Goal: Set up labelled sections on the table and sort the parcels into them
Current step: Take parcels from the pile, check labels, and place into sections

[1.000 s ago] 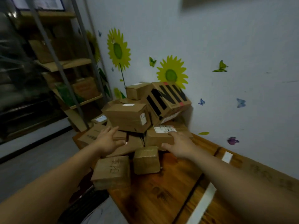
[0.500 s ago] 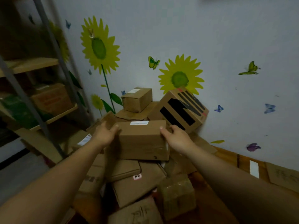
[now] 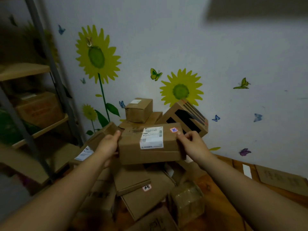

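Observation:
I hold a brown cardboard parcel (image 3: pixel 133 147) above the heap, tilted toward me so its white shipping label and small orange sticker show. My left hand (image 3: pixel 108 145) grips its left end, my right hand (image 3: pixel 193 144) its right end. Below lies a pile of parcels (image 3: pixel 143 195) on the wooden table (image 3: pixel 216 214), among them a flat box with an orange sticker and a tape-wrapped box (image 3: pixel 186 200). Behind stand a small box (image 3: pixel 139 110) and a black-striped box (image 3: pixel 185 117). A white tape strip (image 3: pixel 247 170) and a cardboard label sheet (image 3: pixel 281 179) lie at the right.
A metal shelving rack (image 3: pixel 41 67) with wooden shelves and boxes stands to the left. The wall with sunflower and butterfly stickers (image 3: pixel 181 89) runs directly behind the pile. The table's left edge drops off under the heap, with floor below.
Both hands took the labelled parcel off the top of the pile, raised it and tipped it toward me, so its label face now shows. The camera moved closer.

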{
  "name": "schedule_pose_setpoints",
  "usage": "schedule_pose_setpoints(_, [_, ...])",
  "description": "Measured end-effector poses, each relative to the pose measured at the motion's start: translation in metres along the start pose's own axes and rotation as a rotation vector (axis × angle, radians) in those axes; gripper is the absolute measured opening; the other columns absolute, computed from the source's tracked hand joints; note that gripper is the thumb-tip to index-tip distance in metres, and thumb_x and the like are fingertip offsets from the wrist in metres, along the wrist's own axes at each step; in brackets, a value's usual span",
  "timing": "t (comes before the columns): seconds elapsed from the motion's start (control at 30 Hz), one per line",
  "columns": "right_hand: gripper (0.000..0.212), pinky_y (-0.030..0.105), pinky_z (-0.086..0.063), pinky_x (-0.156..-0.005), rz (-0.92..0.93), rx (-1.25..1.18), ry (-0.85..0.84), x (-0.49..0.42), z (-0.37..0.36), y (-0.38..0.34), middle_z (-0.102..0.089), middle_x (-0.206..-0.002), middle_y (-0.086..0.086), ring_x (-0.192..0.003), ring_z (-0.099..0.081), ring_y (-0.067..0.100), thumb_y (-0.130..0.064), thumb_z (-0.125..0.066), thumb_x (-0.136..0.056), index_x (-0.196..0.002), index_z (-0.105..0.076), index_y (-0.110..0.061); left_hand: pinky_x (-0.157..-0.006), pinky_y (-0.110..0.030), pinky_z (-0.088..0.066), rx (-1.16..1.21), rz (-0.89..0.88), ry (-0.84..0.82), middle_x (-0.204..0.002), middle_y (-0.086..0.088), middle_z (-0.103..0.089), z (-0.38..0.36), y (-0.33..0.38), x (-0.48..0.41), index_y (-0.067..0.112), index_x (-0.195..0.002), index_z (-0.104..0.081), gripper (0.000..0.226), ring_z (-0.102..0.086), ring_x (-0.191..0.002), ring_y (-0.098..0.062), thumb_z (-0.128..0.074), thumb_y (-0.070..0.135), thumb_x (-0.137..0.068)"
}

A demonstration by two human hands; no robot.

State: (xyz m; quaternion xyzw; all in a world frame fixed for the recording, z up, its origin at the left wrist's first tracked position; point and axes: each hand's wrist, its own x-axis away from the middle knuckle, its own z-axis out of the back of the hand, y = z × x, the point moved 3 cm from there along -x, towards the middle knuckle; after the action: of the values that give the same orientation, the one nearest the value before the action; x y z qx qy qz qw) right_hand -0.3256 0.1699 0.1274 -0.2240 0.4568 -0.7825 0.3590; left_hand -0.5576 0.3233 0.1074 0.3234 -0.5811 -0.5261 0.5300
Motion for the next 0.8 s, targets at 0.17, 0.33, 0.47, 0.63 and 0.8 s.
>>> schedule_pose_setpoints(0.17, [0.038,0.035,-0.052,-0.086,0.05,-0.058,0.054,0.042,0.037,0.015,-0.051,-0.094,-0.013,-0.09,-0.055,0.009,-0.039,-0.059,-0.091,-0.122,-0.045,-0.022,-0.069,-0.028,-0.049,0.042,-0.125,0.024,-0.122,-0.013,-0.057,-0.02,-0.006,0.06,0.01,-0.128,-0.05,0.039,-0.059,-0.089,-0.018,-0.06,0.013,-0.09])
schedule_pose_setpoints(0.33, [0.035,0.016,-0.043,-0.063,0.107,-0.128,0.087,0.092,0.091,0.044,-0.048,-0.092,-0.016,-0.08,-0.052,0.002,-0.019,-0.063,-0.09,-0.118,-0.043,-0.02,-0.067,-0.023,-0.049,0.081,-0.211,-0.041,-0.111,-0.008,-0.059,-0.057,-0.013,0.131,0.009,-0.134,-0.047,0.047,-0.06,-0.09,-0.016,-0.058,0.002,-0.089])
schedule_pose_setpoints(0.47, [0.035,0.014,-0.04,-0.059,0.083,-0.191,0.159,0.123,0.13,0.067,-0.049,-0.096,-0.011,-0.091,-0.053,0.008,-0.013,-0.066,-0.088,-0.113,-0.042,-0.02,-0.062,-0.019,-0.046,0.108,-0.314,-0.043,-0.1,0.003,-0.054,-0.088,-0.01,0.185,0.016,-0.126,-0.048,0.042,-0.056,-0.087,-0.009,-0.056,-0.002,-0.089])
schedule_pose_setpoints(0.63, [0.037,0.03,-0.054,-0.078,0.049,-0.247,0.269,0.156,0.17,0.086,-0.055,-0.108,-0.004,-0.101,-0.058,0.014,-0.007,-0.066,-0.086,-0.112,-0.043,-0.022,-0.08,-0.027,-0.052,0.146,-0.428,-0.129,-0.109,0.006,-0.054,-0.114,-0.005,0.229,0.02,-0.121,-0.048,0.041,-0.054,-0.11,-0.016,-0.056,-0.003,-0.088])
schedule_pose_setpoints(0.8, [0.037,0.015,-0.047,-0.06,0.012,-0.264,0.396,0.188,0.2,0.099,-0.054,-0.112,-0.001,-0.098,-0.057,0.012,-0.002,-0.062,-0.088,-0.112,-0.041,-0.02,-0.103,-0.04,-0.043,0.118,-0.491,-0.254,-0.109,0.01,-0.056,-0.139,-0.006,0.247,0.024,-0.115,-0.049,0.04,-0.052,-0.117,-0.017,-0.058,-0.004,-0.087])
